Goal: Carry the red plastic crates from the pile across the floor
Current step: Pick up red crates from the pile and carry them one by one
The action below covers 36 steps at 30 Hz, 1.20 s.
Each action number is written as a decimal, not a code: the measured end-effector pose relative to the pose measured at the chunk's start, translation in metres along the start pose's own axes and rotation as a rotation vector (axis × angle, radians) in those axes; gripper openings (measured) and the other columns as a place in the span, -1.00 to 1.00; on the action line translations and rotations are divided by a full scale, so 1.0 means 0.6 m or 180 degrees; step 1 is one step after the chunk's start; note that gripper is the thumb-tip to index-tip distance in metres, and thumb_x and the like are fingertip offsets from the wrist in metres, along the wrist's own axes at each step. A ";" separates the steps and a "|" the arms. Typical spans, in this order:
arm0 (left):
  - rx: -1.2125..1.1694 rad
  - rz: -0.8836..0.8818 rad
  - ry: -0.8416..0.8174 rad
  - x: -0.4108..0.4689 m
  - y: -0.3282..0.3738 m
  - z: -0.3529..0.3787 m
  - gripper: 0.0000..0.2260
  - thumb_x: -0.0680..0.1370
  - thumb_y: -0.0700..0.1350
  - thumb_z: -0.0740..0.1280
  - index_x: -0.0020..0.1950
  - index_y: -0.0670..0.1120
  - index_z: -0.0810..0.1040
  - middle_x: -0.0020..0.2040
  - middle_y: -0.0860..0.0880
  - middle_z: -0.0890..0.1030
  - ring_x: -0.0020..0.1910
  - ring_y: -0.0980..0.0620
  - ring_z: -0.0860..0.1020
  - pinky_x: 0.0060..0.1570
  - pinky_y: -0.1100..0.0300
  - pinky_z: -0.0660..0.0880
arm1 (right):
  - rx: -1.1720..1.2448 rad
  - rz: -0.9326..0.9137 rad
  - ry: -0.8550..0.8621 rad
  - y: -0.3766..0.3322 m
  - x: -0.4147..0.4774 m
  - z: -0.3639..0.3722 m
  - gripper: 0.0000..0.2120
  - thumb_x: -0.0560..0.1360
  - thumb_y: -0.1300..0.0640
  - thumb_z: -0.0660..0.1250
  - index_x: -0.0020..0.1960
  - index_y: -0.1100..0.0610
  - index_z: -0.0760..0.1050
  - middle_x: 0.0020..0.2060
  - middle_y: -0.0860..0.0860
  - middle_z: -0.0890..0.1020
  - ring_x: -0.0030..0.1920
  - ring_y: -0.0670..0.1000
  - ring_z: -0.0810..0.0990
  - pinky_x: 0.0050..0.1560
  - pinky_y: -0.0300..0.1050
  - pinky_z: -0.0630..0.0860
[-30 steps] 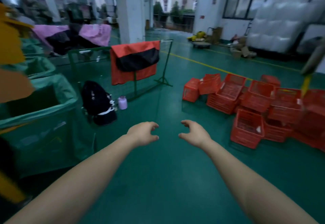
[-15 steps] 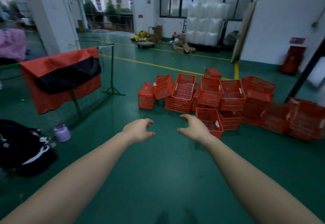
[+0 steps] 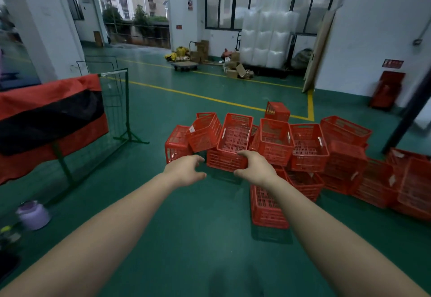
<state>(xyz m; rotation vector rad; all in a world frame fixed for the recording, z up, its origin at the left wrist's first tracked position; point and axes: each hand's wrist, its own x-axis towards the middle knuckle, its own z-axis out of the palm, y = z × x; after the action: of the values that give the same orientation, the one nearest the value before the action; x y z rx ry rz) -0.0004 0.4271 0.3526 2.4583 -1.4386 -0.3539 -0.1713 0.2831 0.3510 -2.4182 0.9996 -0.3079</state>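
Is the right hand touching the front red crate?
Cannot tell. In the head view the right hand overlaps the near wall of the front red crate, but one view gives no depth.

**Green-floored warehouse hall in dim daylight**

A glossy green floor [image 3: 186, 238] is crossed by yellow lines [image 3: 186, 93], with white walls [image 3: 373, 28] and a white pillar [image 3: 42, 28] around it. A black-framed window [image 3: 224, 0] fills the far wall, and white wrapped bales [image 3: 265, 37] are stacked in front of it. An open doorway [image 3: 135, 16] shows trees and buildings outside. Cardboard boxes [image 3: 233, 68] and a flat trolley [image 3: 185, 65] lie near the far wall. At left, a green mesh rack [image 3: 116, 91] draped in red-and-black cloth [image 3: 46, 114] stands near a lilac jug [image 3: 33, 215]. A red cabinet [image 3: 387, 91] stands against the right wall.
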 end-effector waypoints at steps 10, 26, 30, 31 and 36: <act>-0.0023 0.0023 -0.0141 0.297 0.014 0.005 -0.54 0.52 0.18 0.32 0.38 0.05 0.42 0.29 0.07 0.54 0.24 0.06 0.52 0.13 0.11 0.49 | -0.0209 0.0108 -0.0144 0.093 0.282 -0.030 -0.34 0.42 0.02 0.43 0.47 -0.02 0.30 0.46 0.02 0.31 0.42 0.07 0.34 0.31 0.01 0.43; -0.0138 -0.0014 -0.0429 0.886 -0.070 -0.032 -0.44 0.50 0.22 0.33 0.43 0.02 0.36 0.32 0.06 0.52 0.24 0.06 0.52 0.18 0.03 0.50 | -0.0317 0.0291 -0.0418 0.160 0.848 -0.033 -0.26 0.39 -0.01 0.46 0.50 -0.02 0.25 0.44 0.01 0.36 0.40 0.07 0.38 0.28 0.02 0.46; -0.0168 -0.0082 -0.0562 1.002 -0.093 -0.026 -0.44 0.50 0.18 0.34 0.44 0.00 0.36 0.33 0.05 0.51 0.27 0.05 0.51 0.22 0.03 0.47 | -0.0298 0.0241 -0.0567 0.184 0.970 -0.027 -0.28 0.41 0.04 0.45 0.51 0.02 0.25 0.45 0.03 0.35 0.41 0.07 0.36 0.31 0.00 0.43; -0.0180 -0.0090 -0.0583 1.034 -0.097 -0.025 -0.45 0.51 0.17 0.34 0.44 -0.01 0.37 0.33 0.04 0.52 0.27 0.04 0.51 0.23 0.02 0.47 | -0.0312 0.0196 -0.0605 0.191 1.005 -0.026 -0.27 0.41 0.05 0.45 0.51 0.03 0.25 0.46 0.04 0.35 0.42 0.07 0.36 0.32 0.01 0.42; -0.0236 -0.0228 -0.0580 1.200 -0.115 -0.034 -0.49 0.53 0.13 0.33 0.43 -0.01 0.37 0.32 0.04 0.52 0.26 0.03 0.50 0.21 0.08 0.45 | -0.0499 -0.0072 -0.0759 0.220 1.196 -0.030 -0.25 0.39 0.02 0.47 0.51 0.05 0.26 0.46 0.06 0.35 0.44 0.09 0.32 0.40 0.04 0.33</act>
<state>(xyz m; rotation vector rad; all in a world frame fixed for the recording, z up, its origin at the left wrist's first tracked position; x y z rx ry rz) 0.4057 -0.1688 0.2949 2.4761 -1.3803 -0.6496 0.2485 -0.3122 0.3085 -2.5336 0.9191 0.0538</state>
